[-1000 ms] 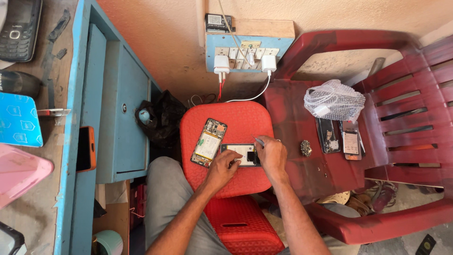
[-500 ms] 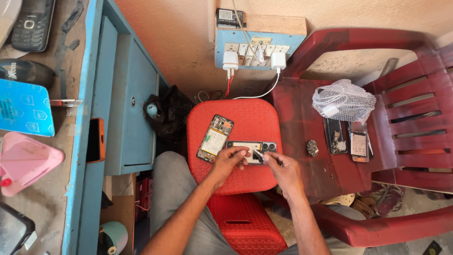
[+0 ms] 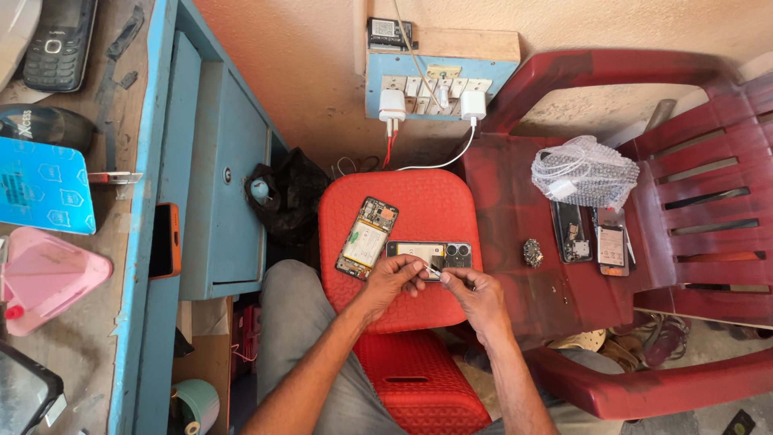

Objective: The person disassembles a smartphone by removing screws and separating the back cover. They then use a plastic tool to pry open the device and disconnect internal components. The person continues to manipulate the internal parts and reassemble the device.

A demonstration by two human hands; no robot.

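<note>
The person sits over a round red plastic stool (image 3: 403, 242), which carries two opened phones. Both hands meet at its near right edge: the left hand (image 3: 392, 278) rests its curled fingers on a dark opened phone body with a camera cluster (image 3: 431, 254), apparently pinning it flat so it cannot slide, while the right hand (image 3: 475, 294) pinches a small thin silvery tool or part (image 3: 432, 272) between thumb and forefinger, tip pointing at that phone. What exactly the pinched piece is I cannot tell. Just to the left, tilted toward the stool's left edge, lies a second opened phone with its green board and pale battery showing (image 3: 366, 238), set aside yet within reach. On the seat of the dark red plastic chair (image 3: 515, 209) to the right sit a bundle of clear bubble wrap (image 3: 585, 171), two more phone pieces (image 3: 592, 238) and a small crumpled lump (image 3: 532, 252), kept off the working surface
</note>
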